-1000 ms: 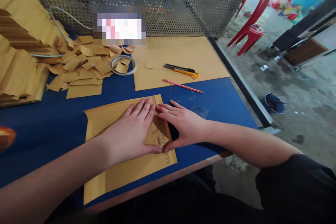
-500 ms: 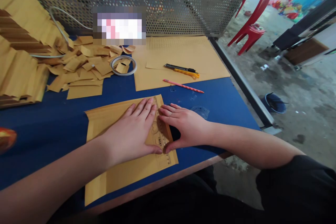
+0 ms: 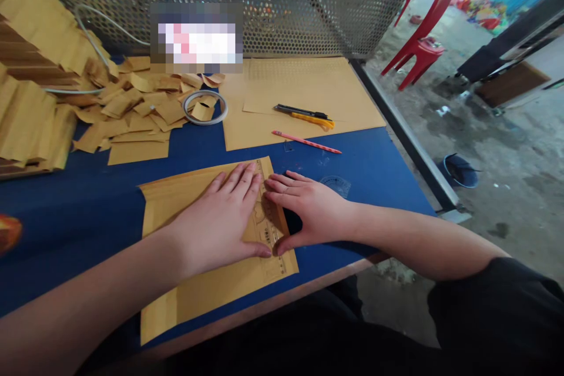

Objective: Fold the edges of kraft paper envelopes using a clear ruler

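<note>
A folded sheet of brown paper (image 3: 207, 288) lies on the blue tabletop in front of me. Along its right side rests a clear plastic ruler (image 3: 268, 235) with dark markings. My left hand (image 3: 224, 217) lies flat, fingers stretched out, over the paper and the ruler's left edge. From the other side, my right hand (image 3: 311, 207) reaches to the paper's right edge, where the edge bends up against the ruler. Its fingers are extended and the thumb touches near the ruler's lower part. Whether the right fingertips press the fold or the ruler is partly hidden.
Behind lie larger brown sheets (image 3: 308, 79) with a utility knife (image 3: 304, 114), then a red pencil (image 3: 306, 141) and a clear protractor (image 3: 335, 185). A tape roll (image 3: 205, 122) sits by small paper pieces (image 3: 132, 108) and tall paper stacks (image 3: 33, 120). A perforated metal panel (image 3: 286, 12) stands behind.
Both hands keep nearly the same position on the paper and ruler. The whole view has shifted slightly, so things appear a little further left and up.
</note>
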Tool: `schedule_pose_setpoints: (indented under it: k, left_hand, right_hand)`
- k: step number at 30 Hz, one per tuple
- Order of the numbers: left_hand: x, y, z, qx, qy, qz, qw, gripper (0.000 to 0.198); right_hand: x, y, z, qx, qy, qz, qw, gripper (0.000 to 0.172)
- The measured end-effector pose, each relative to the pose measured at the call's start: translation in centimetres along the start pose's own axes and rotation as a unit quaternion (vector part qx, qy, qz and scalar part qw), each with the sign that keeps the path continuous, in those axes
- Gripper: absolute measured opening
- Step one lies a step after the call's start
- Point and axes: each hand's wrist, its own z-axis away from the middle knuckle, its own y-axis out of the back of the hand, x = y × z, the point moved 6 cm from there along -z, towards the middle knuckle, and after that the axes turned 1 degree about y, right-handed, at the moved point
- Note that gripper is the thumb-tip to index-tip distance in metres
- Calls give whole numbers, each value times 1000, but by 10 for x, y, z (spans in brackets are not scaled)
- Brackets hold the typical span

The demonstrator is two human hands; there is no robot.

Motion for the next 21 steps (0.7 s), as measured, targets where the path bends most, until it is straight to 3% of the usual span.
schedule_pose_setpoints:
  k: [6,21]
  left_hand:
    - [0,-2,1,-20,7,-19,1000,148]
    - [-1,0,1,12,-3,-4,1000,148]
  right_hand:
    - [-1,0,-1,-4,0,5,1000,100]
    - [-1,2,-1,-1,0,6,1000,98]
